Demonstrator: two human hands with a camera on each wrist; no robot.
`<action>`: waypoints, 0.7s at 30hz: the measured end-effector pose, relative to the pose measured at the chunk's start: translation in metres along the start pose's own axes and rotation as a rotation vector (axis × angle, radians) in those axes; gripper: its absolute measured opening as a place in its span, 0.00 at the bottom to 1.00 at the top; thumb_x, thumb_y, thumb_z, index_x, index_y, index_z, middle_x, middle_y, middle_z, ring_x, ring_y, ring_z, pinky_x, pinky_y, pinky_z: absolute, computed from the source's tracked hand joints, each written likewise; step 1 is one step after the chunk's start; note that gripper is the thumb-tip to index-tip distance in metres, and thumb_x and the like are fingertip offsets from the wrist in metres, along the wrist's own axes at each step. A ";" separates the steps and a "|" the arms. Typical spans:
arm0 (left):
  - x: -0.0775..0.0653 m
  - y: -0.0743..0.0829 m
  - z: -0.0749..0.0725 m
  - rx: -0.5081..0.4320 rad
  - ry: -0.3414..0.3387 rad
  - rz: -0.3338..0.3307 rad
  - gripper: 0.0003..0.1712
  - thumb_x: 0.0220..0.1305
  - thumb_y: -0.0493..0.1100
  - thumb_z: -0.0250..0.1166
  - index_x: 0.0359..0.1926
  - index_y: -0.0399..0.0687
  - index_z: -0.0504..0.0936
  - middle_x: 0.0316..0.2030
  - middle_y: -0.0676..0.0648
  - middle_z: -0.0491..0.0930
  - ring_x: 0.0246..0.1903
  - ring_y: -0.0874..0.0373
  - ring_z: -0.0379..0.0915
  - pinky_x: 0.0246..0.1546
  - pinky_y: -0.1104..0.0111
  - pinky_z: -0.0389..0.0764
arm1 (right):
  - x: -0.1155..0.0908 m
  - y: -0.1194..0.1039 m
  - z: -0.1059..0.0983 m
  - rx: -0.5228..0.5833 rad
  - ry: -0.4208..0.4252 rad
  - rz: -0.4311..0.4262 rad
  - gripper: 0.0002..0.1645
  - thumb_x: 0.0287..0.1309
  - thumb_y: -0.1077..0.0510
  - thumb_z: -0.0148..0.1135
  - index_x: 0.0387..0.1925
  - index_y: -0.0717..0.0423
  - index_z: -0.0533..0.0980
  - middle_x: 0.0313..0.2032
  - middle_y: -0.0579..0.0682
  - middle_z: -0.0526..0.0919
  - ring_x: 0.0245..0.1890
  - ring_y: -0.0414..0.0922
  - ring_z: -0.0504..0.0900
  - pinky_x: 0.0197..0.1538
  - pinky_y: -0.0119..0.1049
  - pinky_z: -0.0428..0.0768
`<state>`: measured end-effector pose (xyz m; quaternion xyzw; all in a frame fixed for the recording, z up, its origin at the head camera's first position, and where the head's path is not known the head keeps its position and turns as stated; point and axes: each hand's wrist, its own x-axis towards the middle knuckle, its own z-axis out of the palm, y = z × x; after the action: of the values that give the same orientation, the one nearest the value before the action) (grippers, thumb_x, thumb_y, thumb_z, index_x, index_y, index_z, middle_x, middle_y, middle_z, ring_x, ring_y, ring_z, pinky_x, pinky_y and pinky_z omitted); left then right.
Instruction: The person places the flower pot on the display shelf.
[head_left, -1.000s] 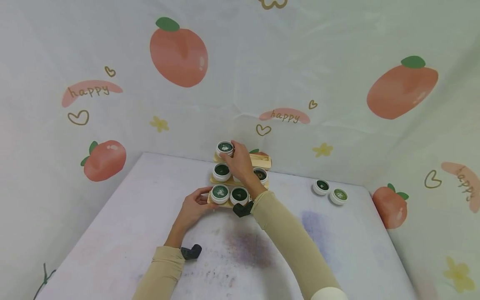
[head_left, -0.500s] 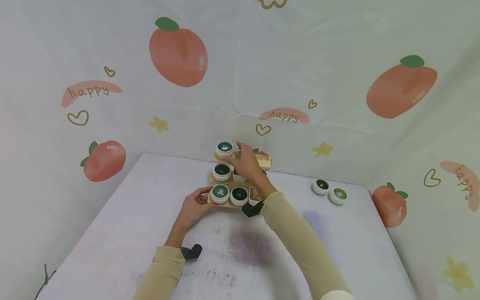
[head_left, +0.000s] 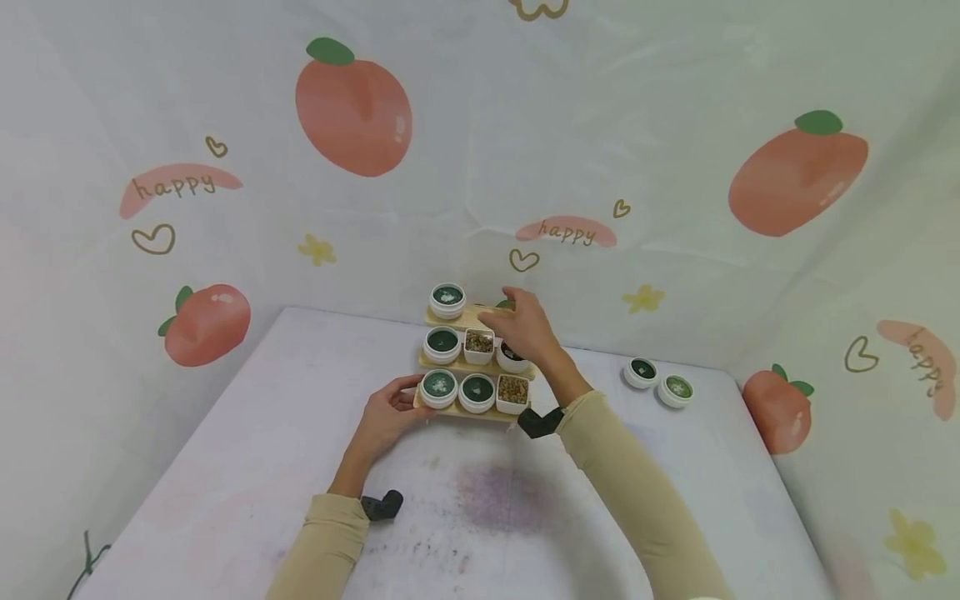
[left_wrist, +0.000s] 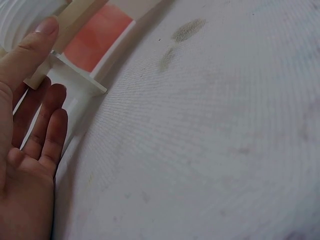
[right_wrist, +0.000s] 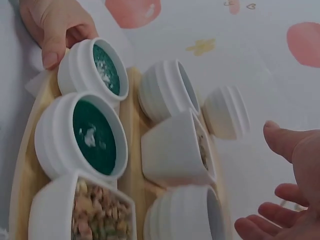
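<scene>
A three-tier wooden stand (head_left: 474, 412) with small white pots stands at the back of the table. My left hand (head_left: 386, 421) holds the left end of its lowest tier; the left wrist view shows the thumb on top of the board and fingers beneath. Round green-filled pots and a square gravel-filled pot (head_left: 513, 393) line the front tier. The middle tier bears two round pots around another square gravel pot (head_left: 478, 343). One round pot (head_left: 447, 304) sits at the top tier's left end. My right hand (head_left: 528, 327) hovers empty, fingers spread, over the stand's right side, partly hiding a round pot (head_left: 512, 358).
Two more round pots, one dark green (head_left: 640, 375) and one lighter green (head_left: 675, 393), stand on the white table (head_left: 300, 433) to the right. A fabric backdrop (head_left: 450, 167) with printed fruit hangs close behind the stand.
My right hand has come away from the round pot on the top tier and moved right, uncovering the gravel pots. The pot stays in place; my left hand has not moved.
</scene>
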<state>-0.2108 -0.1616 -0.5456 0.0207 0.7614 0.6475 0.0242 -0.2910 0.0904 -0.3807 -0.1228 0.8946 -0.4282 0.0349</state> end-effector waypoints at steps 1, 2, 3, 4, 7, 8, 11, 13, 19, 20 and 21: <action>0.002 -0.004 0.000 0.001 0.001 0.002 0.41 0.52 0.37 0.80 0.68 0.46 0.75 0.47 0.34 0.85 0.38 0.64 0.83 0.38 0.76 0.83 | -0.002 0.003 -0.003 0.008 -0.001 0.003 0.47 0.68 0.44 0.62 0.77 0.62 0.57 0.75 0.64 0.62 0.74 0.60 0.65 0.73 0.56 0.69; 0.003 -0.007 0.000 0.003 0.003 0.007 0.41 0.51 0.38 0.81 0.67 0.47 0.76 0.47 0.35 0.85 0.38 0.63 0.83 0.38 0.76 0.83 | -0.004 0.005 -0.006 0.022 0.003 0.003 0.47 0.69 0.44 0.63 0.77 0.62 0.56 0.74 0.64 0.63 0.75 0.60 0.64 0.73 0.57 0.68; 0.003 -0.009 0.000 0.005 0.005 0.013 0.41 0.51 0.39 0.81 0.67 0.48 0.76 0.47 0.35 0.85 0.38 0.63 0.83 0.39 0.75 0.83 | -0.005 0.009 -0.008 0.030 0.014 0.004 0.47 0.69 0.44 0.63 0.77 0.62 0.56 0.74 0.63 0.63 0.75 0.61 0.64 0.73 0.57 0.68; 0.003 -0.010 -0.001 0.006 0.007 0.017 0.41 0.51 0.40 0.81 0.66 0.49 0.77 0.46 0.36 0.85 0.38 0.62 0.83 0.39 0.75 0.83 | -0.007 0.012 -0.011 0.040 0.030 0.004 0.47 0.69 0.44 0.63 0.77 0.62 0.56 0.75 0.63 0.62 0.75 0.61 0.63 0.73 0.57 0.68; 0.004 -0.012 -0.002 0.014 0.013 0.023 0.40 0.49 0.42 0.82 0.65 0.53 0.78 0.44 0.38 0.86 0.39 0.60 0.84 0.39 0.74 0.84 | -0.011 0.023 -0.016 0.055 0.089 -0.006 0.47 0.69 0.43 0.63 0.77 0.62 0.56 0.75 0.63 0.61 0.75 0.62 0.63 0.73 0.57 0.69; 0.005 -0.012 -0.002 0.015 0.016 0.020 0.40 0.49 0.43 0.83 0.64 0.55 0.78 0.44 0.38 0.86 0.39 0.59 0.85 0.39 0.73 0.84 | -0.013 0.028 -0.018 0.051 0.109 -0.010 0.47 0.69 0.43 0.63 0.77 0.62 0.56 0.75 0.63 0.60 0.75 0.62 0.63 0.73 0.57 0.69; 0.004 -0.013 -0.002 0.022 0.018 0.022 0.40 0.49 0.43 0.83 0.64 0.55 0.78 0.43 0.40 0.86 0.38 0.60 0.85 0.39 0.73 0.84 | -0.018 0.040 -0.022 0.046 0.150 -0.010 0.46 0.70 0.44 0.62 0.77 0.63 0.56 0.76 0.64 0.57 0.74 0.63 0.64 0.72 0.56 0.70; 0.004 -0.013 -0.001 0.029 0.018 0.028 0.40 0.49 0.43 0.82 0.65 0.54 0.78 0.43 0.41 0.86 0.38 0.62 0.84 0.39 0.74 0.84 | -0.021 0.050 -0.025 0.048 0.171 -0.007 0.46 0.71 0.45 0.62 0.77 0.64 0.56 0.75 0.66 0.58 0.73 0.63 0.64 0.72 0.56 0.70; 0.004 -0.013 -0.001 0.034 0.016 0.037 0.41 0.50 0.43 0.82 0.66 0.51 0.77 0.43 0.40 0.86 0.38 0.63 0.84 0.39 0.74 0.83 | -0.029 0.083 -0.035 0.042 0.249 0.050 0.48 0.69 0.42 0.62 0.77 0.63 0.56 0.74 0.65 0.60 0.73 0.63 0.65 0.72 0.56 0.70; 0.004 -0.013 0.000 0.031 0.017 0.035 0.41 0.50 0.43 0.82 0.65 0.51 0.77 0.43 0.40 0.86 0.38 0.63 0.84 0.39 0.74 0.83 | -0.031 0.089 -0.036 0.038 0.260 0.063 0.48 0.68 0.41 0.63 0.77 0.63 0.56 0.74 0.65 0.61 0.73 0.62 0.65 0.72 0.56 0.70; 0.004 -0.013 0.000 0.030 0.017 0.030 0.41 0.50 0.43 0.82 0.65 0.51 0.77 0.43 0.39 0.86 0.38 0.62 0.84 0.39 0.75 0.83 | -0.032 0.095 -0.038 0.032 0.272 0.078 0.48 0.68 0.41 0.63 0.77 0.62 0.57 0.73 0.65 0.61 0.73 0.62 0.65 0.72 0.57 0.70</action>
<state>-0.2148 -0.1636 -0.5589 0.0271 0.7708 0.6365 0.0076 -0.2842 0.1846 -0.4318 -0.0282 0.8882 -0.4534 -0.0684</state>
